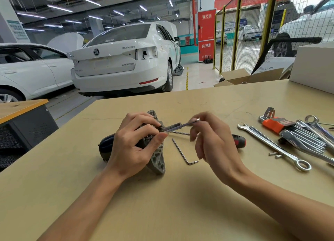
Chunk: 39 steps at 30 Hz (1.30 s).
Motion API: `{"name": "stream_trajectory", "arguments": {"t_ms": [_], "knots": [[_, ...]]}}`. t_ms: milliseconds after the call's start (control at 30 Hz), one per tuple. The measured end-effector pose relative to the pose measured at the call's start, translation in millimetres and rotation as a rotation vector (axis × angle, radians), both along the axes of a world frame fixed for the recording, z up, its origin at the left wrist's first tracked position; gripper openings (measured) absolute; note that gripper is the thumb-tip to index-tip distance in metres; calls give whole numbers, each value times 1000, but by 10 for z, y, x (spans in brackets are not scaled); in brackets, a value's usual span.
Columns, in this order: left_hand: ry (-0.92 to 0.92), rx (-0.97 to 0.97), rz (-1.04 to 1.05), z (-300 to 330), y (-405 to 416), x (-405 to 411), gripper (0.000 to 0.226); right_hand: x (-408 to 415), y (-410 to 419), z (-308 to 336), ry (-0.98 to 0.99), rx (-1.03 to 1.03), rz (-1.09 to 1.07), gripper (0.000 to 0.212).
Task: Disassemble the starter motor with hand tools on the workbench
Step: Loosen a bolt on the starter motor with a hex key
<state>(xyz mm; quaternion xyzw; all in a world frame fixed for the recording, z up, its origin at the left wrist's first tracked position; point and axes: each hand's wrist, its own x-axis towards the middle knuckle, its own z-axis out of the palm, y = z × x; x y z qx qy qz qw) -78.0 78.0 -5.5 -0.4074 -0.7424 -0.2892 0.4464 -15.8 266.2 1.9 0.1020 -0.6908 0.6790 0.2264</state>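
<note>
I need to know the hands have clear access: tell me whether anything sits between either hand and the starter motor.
Nothing visible does. The left hand already grips the starter motor, and the right hand pinches the far end of a thin tool running to it. The loose hex key lies on the workbench below, off that line.

- One wide-angle view only, worn at head height, looking forward and down across the tan wooden workbench (226, 99).
- It sits close: both forearms enter from the frame's bottom edge.
- The garage floor fills the upper half.
</note>
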Motion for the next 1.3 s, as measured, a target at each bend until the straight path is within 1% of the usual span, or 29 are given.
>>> {"name": "stream_trajectory", "arguments": {"t_ms": [67,100,167,233,367,500,700,767,900,967,1100,1200,1300], "knots": [[1,0,6,0,-1,-2,37,20,14,18,23,-83,69,24],[4,-2,8,-1,-1,-2,36,32,15,26,44,-91,93,29],[12,-6,8,-1,0,1,39,39,11,33,48,-70,98,44],[16,-12,9,2,1,4,39,20,9,31,30,-24,57,51],[13,-24,22,1,-1,-1,34,1,9,6,77,106,-21,44],[10,-26,22,5,-1,8,44,34,-19,-12,220,235,-54,37],[4,-13,18,9,6,14,45,57,-16,21,339,402,-113,13],[12,-12,20,6,5,13,43,57,-13,9,324,394,-103,8],[9,-10,21,3,7,1,34,57,-11,-2,236,324,-84,16],[6,-10,17,1,7,0,33,49,8,3,197,270,-70,17],[3,-13,12,3,1,3,33,31,12,9,198,247,-76,24],[0,-17,3,4,-4,8,38,24,9,3,216,256,-83,30],[0,-8,-6,1,-7,7,41,23,21,-15,183,241,-94,26]]}}
